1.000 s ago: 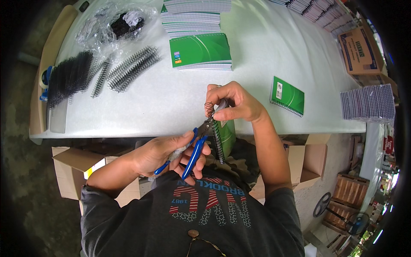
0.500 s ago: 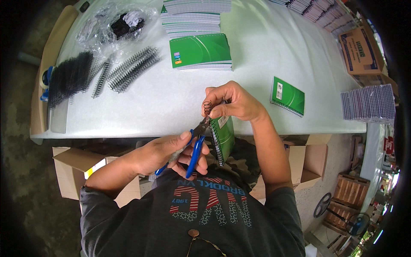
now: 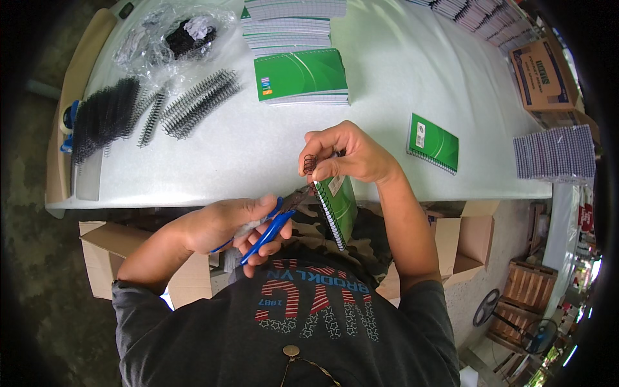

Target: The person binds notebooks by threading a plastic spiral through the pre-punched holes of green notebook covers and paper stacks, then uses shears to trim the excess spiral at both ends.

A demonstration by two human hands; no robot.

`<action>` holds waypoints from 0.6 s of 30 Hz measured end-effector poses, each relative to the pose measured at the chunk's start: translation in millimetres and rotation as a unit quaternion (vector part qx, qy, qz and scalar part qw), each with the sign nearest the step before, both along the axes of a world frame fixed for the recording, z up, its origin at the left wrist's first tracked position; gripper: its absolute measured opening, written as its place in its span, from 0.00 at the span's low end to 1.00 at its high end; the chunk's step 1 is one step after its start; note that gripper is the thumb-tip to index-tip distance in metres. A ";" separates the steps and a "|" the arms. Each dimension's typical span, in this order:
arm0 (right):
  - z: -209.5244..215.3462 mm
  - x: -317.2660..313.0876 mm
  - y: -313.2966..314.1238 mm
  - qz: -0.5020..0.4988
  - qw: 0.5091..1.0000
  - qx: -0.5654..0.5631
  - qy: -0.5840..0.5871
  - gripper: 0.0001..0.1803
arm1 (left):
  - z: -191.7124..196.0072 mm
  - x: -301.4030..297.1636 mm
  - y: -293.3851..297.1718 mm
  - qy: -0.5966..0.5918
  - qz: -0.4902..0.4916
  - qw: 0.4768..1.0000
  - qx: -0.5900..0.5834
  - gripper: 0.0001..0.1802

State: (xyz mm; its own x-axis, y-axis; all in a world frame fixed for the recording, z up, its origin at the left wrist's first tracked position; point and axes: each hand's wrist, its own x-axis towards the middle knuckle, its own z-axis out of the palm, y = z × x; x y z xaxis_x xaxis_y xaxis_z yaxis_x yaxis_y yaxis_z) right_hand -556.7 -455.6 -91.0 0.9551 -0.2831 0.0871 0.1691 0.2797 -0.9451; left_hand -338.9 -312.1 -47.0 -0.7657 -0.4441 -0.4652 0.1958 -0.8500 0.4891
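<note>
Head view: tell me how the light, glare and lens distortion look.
Head view: daylight, with pale glare across the white table; fisheye bends the table's front edge and blackens the corners; the right hand, left hand and green notebook at centre stay sharp; the boxes near the rim look squeezed.

A small green spiral notebook (image 3: 338, 208) is held upright in the air at the near edge of the bench (image 3: 387, 103), its black wire binding (image 3: 324, 213) on the left side with the coil's top end sticking up. Blue-handled pliers (image 3: 274, 226) point at that binding, their dark nose right against the wire near the notebook's top corner.
</note>
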 end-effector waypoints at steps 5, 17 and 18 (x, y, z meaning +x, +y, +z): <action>9.4 4.7 6.9 -0.022 1.000 -0.008 0.014 0.12 | 22.4 -14.7 5.6 -0.485 -0.050 0.695 -0.528 0.24; -1.6 10.3 4.7 -0.190 0.971 -0.064 0.129 0.12 | -23.0 33.8 -40.9 -0.697 -0.009 0.372 -0.613 0.22; 0.1 12.7 5.0 -0.199 0.961 -0.081 0.175 0.12 | -33.4 40.9 -44.4 -0.731 0.022 0.266 -0.628 0.22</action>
State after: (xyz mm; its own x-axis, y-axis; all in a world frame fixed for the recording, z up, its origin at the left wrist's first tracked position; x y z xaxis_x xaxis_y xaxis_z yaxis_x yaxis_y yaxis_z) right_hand -544.0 -450.6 -90.9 0.7531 -0.6414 -0.1466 -0.1043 0.1036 -0.9891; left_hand -298.0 -356.5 -80.4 -0.1557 -0.9456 0.2857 -0.9878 0.1516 -0.0366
